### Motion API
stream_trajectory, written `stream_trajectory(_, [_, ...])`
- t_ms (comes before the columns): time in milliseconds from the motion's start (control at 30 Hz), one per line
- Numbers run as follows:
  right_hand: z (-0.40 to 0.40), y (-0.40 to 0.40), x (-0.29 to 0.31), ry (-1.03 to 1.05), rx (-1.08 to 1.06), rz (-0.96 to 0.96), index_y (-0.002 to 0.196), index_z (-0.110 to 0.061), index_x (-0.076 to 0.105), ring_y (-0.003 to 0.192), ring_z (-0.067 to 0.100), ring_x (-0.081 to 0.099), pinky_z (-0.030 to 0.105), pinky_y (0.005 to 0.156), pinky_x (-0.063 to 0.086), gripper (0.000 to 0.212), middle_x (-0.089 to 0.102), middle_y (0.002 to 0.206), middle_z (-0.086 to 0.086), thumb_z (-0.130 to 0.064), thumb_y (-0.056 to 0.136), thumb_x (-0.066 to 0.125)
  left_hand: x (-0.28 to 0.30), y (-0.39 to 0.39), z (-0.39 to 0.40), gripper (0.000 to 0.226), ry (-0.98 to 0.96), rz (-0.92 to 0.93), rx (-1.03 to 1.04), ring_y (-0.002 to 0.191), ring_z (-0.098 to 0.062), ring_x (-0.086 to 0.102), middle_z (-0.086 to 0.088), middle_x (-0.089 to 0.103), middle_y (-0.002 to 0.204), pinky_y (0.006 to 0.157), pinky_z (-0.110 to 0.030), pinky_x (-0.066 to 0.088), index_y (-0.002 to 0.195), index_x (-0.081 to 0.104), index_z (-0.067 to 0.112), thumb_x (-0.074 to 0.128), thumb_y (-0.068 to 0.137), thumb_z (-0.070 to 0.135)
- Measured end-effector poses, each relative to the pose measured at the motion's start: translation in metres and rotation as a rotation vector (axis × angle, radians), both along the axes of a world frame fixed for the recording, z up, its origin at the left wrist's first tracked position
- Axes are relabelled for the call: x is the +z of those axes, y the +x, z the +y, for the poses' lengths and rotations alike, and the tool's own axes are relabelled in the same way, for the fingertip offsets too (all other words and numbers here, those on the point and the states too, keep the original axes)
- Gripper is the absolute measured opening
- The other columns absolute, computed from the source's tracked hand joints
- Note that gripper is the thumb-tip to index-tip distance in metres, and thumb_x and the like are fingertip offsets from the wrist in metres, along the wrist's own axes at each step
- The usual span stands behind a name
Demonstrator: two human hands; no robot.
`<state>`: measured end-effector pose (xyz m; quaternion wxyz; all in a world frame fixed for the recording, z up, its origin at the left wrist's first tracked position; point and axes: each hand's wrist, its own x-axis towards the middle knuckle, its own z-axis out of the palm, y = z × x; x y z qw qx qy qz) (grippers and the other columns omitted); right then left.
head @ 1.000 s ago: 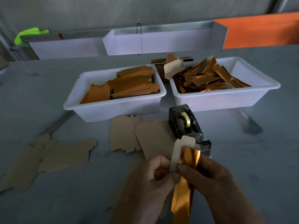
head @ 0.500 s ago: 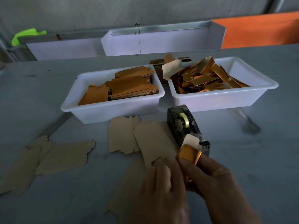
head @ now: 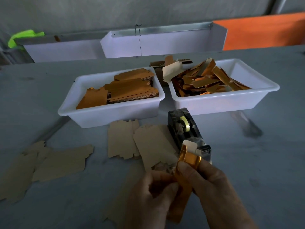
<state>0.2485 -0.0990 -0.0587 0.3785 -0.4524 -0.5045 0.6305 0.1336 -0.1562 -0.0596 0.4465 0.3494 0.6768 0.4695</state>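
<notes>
Box [head: 188, 160]: glossy gold card, part-folded, near centre.
L hand [head: 153, 194]: pinching box.
R hand [head: 212, 184]: gripping box.
Dispenser [head: 186, 129]: dark, just beyond.

Worn on the head, one wide-angle camera looks forward and down over the desk [head: 41, 96]. It sits close above the card [head: 189, 160] at the lower edge. Left tub [head: 112, 116] and right tub [head: 214, 103] lie mid-frame, with the far wall [head: 148, 12] along the top.
</notes>
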Motion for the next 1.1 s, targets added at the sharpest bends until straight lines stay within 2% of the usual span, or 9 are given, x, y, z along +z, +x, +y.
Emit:
stream_trajectory(167, [0.003, 0.001, 0.007, 0.034, -0.009, -0.035, 0.072, -0.011, 0.071, 0.062, 0.015, 0.059, 0.016, 0.055, 0.048, 0.021, 0.064, 0.067, 0.015, -0.031, 0.071, 0.065, 0.017, -0.005, 0.011, 0.017, 0.000, -0.259, -0.067, 0.040, -0.010, 0.056, -0.003, 0.062, 0.053, 0.041, -0.018, 0.043, 0.071, 0.073, 0.013, 0.072, 0.063, 0.029])
stream_trajectory(267, [0.008, 0.006, 0.018, 0.065, 0.057, -0.110, 0.073, -0.016, 0.070, 0.060, 0.016, 0.057, 0.018, 0.054, 0.045, 0.032, 0.062, 0.066, 0.015, -0.046, 0.066, 0.061, 0.024, 0.001, 0.017, 0.010, 0.066, -0.340, -0.022, 0.030, -0.002, 0.045, 0.002, 0.055, 0.043, 0.032, -0.011, 0.033, 0.070, 0.068, 0.003, 0.065, 0.079, 0.007])
stream_trajectory(367, [0.018, 0.018, 0.022, 0.240, 0.002, -0.264, 0.077, -0.030, 0.069, 0.065, 0.006, 0.063, 0.011, 0.057, 0.045, 0.040, 0.065, 0.068, 0.002, -0.062, 0.061, 0.051, 0.022, 0.005, 0.026, 0.025, 0.048, -0.320, 0.035, 0.033, -0.004, 0.045, 0.002, 0.053, 0.044, 0.033, -0.012, 0.031, 0.059, 0.068, 0.013, 0.064, 0.082, 0.007])
stream_trajectory(467, [0.039, 0.035, 0.020, 0.359, -0.310, -0.335, 0.081, -0.039, 0.069, 0.070, -0.010, 0.061, 0.006, 0.060, 0.043, 0.007, 0.069, 0.084, -0.010, -0.040, 0.075, 0.065, 0.020, 0.005, 0.035, 0.023, 0.065, -0.394, 0.141, 0.034, -0.006, 0.042, 0.000, 0.052, 0.047, 0.034, -0.015, 0.031, 0.064, 0.066, 0.012, 0.062, 0.087, 0.011])
stream_trajectory(500, [0.047, 0.039, 0.018, 0.360, -0.323, -0.355, 0.079, -0.042, 0.069, 0.070, -0.013, 0.060, 0.006, 0.062, 0.043, 0.013, 0.069, 0.087, -0.013, -0.029, 0.077, 0.068, 0.020, 0.006, 0.038, 0.021, 0.067, -0.449, 0.170, 0.034, -0.007, 0.042, -0.001, 0.052, 0.048, 0.034, -0.016, 0.031, 0.067, 0.064, 0.010, 0.061, 0.088, 0.012])
stream_trajectory(700, [0.070, 0.039, 0.002, 0.099, -0.110, -0.315, 0.072, -0.022, 0.075, 0.081, 0.015, 0.067, 0.030, 0.077, 0.051, 0.012, 0.073, 0.076, -0.003, -0.022, 0.081, 0.067, 0.015, 0.021, 0.049, 0.020, 0.059, -0.494, 0.227, 0.033, -0.006, 0.034, 0.001, 0.046, 0.047, 0.034, -0.017, 0.027, 0.070, 0.060, 0.009, 0.059, 0.090, 0.011])
stream_trajectory(867, [0.070, 0.034, 0.002, 0.085, -0.050, -0.333, 0.072, -0.018, 0.074, 0.075, 0.019, 0.068, 0.030, 0.070, 0.053, 0.012, 0.072, 0.072, 0.001, -0.022, 0.081, 0.068, 0.010, 0.028, 0.053, 0.020, 0.090, -0.429, 0.201, 0.036, -0.003, 0.041, 0.002, 0.050, 0.053, 0.036, -0.014, 0.032, 0.076, 0.061, 0.008, 0.057, 0.092, 0.018])
stream_trajectory(1000, [0.069, 0.031, 0.006, 0.076, -0.031, -0.325, 0.073, -0.014, 0.072, 0.064, 0.010, 0.067, 0.012, 0.050, 0.048, 0.013, 0.072, 0.068, 0.000, -0.019, 0.083, 0.066, 0.009, 0.033, 0.053, 0.021, 0.128, -0.385, 0.169, 0.038, -0.001, 0.044, -0.001, 0.055, 0.057, 0.038, -0.012, 0.033, 0.084, 0.064, 0.002, 0.058, 0.092, 0.020])
stream_trajectory(1100, [0.070, 0.030, 0.007, 0.077, -0.028, -0.328, 0.071, -0.014, 0.071, 0.064, 0.006, 0.066, 0.011, 0.050, 0.045, 0.015, 0.071, 0.068, -0.001, -0.016, 0.084, 0.064, 0.008, 0.034, 0.052, 0.021, 0.133, -0.329, 0.155, 0.038, 0.000, 0.045, 0.002, 0.055, 0.053, 0.038, -0.011, 0.034, 0.083, 0.064, 0.004, 0.057, 0.092, 0.021])
